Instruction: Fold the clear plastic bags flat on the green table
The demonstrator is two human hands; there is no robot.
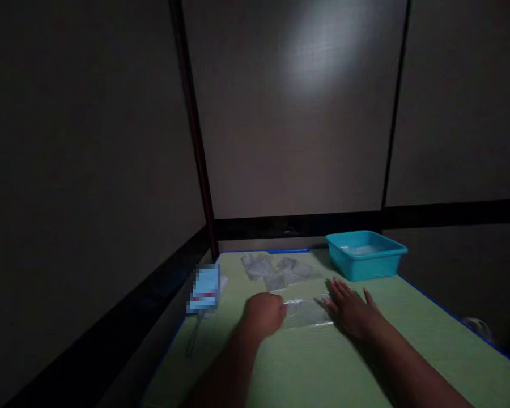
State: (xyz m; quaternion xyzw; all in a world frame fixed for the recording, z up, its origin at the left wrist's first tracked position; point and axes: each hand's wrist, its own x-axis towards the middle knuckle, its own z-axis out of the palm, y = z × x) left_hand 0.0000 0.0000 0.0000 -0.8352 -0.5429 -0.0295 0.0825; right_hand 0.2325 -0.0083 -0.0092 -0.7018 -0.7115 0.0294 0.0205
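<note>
A clear plastic bag (306,313) lies flat on the green tabletop (306,368) between my hands. My left hand (266,313) is closed on the bag's left end, its fingers curled under. At the other end, my right hand (352,309) rests with fingers stretched out and spread, the fingertips over the bag's right edge. Beyond them lie several more clear plastic bags (297,271), some crumpled and partly overlapping.
A turquoise plastic basin (368,263) stands at the back right, with something pale inside. Near the left edge are a blurred-out light blue item (204,289) and what looks like a pair of scissors (192,337). Dark-trimmed walls (297,141) rise behind and at left.
</note>
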